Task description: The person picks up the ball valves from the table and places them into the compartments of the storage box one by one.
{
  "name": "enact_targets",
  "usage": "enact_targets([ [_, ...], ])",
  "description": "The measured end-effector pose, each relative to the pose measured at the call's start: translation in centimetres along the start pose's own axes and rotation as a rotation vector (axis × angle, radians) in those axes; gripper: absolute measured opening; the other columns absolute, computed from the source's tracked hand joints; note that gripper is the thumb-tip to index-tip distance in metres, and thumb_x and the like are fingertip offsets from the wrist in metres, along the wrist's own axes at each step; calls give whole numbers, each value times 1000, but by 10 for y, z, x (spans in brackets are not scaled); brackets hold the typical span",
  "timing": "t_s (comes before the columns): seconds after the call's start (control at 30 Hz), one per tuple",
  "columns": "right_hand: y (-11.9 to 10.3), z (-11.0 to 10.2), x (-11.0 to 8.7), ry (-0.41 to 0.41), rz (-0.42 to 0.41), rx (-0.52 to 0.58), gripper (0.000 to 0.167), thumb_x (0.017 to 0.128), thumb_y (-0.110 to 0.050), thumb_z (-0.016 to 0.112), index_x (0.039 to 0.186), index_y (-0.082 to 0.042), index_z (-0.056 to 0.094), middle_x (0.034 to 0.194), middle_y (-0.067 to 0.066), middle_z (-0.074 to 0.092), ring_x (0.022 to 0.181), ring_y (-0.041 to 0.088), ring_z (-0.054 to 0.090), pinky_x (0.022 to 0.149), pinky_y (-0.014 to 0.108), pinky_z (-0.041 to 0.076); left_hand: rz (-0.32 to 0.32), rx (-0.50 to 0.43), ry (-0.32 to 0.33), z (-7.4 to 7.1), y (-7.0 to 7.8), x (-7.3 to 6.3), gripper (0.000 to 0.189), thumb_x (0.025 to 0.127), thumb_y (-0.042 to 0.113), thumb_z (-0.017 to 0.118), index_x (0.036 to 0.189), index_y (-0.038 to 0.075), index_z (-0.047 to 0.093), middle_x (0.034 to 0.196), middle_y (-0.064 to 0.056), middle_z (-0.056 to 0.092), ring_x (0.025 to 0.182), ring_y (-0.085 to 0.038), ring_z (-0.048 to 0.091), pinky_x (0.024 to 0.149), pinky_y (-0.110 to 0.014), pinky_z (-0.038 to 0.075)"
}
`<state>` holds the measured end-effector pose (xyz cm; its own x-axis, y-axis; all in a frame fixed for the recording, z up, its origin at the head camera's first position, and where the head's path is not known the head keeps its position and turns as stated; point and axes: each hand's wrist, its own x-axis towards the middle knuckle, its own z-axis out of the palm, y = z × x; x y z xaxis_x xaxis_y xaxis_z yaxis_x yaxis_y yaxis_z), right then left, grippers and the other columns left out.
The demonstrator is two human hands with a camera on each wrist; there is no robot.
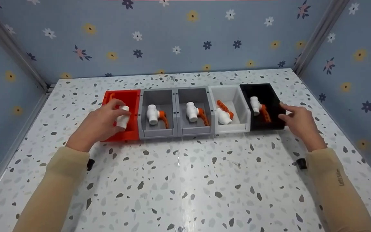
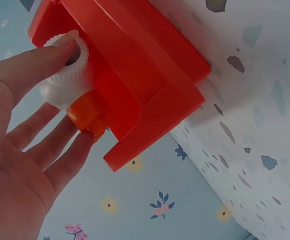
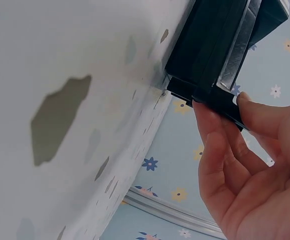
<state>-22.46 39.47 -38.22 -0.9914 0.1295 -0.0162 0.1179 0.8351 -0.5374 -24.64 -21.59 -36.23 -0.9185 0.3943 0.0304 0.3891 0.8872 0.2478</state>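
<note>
A row of joined bins runs across the table. At its left end, my left hand (image 1: 100, 125) holds a white ball valve (image 1: 123, 119) at the red bin (image 1: 128, 135). In the left wrist view the thumb presses the ribbed end of the valve (image 2: 64, 90), and fingertips touch its orange handle (image 2: 89, 110). At the opposite end, my right hand (image 1: 299, 121) pinches the right side wall of the black bin (image 1: 269, 126). The right wrist view shows thumb and fingers on either side of that wall (image 3: 220, 102). Inside the black bin lies another valve (image 1: 255, 106) with an orange handle.
Between the end bins stand two grey bins, a left one (image 1: 158, 133) and a right one (image 1: 196, 130), then a white bin (image 1: 233, 128). Each contains one white valve with an orange handle. Flowered panels (image 1: 172, 38) enclose the speckled table (image 1: 185, 180) at the back and sides.
</note>
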Motion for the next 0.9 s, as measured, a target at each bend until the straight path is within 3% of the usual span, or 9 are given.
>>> enact_targets([
  [0.23, 0, 0, 0, -5, 16, 1, 56, 101, -26, 60, 153, -25, 38, 125, 28, 61, 87, 29, 58, 67, 39, 47, -11, 10, -15, 7, -4, 7, 53, 78, 10, 84, 129, 16, 68, 139, -12, 44, 127, -37, 43, 91, -60, 49],
  [0.47, 1, 1, -2, 4, -10, -18, 56, 101, -27, 60, 153, -24, 39, 116, 27, 66, 77, 27, 59, 64, 39, 46, -19, -10, -33, 16, -9, 15, 51, 82, 9, 81, 130, 15, 67, 139, -12, 44, 127, -38, 44, 94, -61, 46],
  [0.9, -1, 0, -1, 2, -5, 0, 55, 101, -26, 60, 152, -23, 40, 123, 28, 62, 86, 28, 59, 68, 39, 47, -68, -31, -90, 25, -15, 25, 52, 83, 8, 79, 133, 13, 65, 138, -12, 46, 127, -38, 45, 98, -61, 43],
])
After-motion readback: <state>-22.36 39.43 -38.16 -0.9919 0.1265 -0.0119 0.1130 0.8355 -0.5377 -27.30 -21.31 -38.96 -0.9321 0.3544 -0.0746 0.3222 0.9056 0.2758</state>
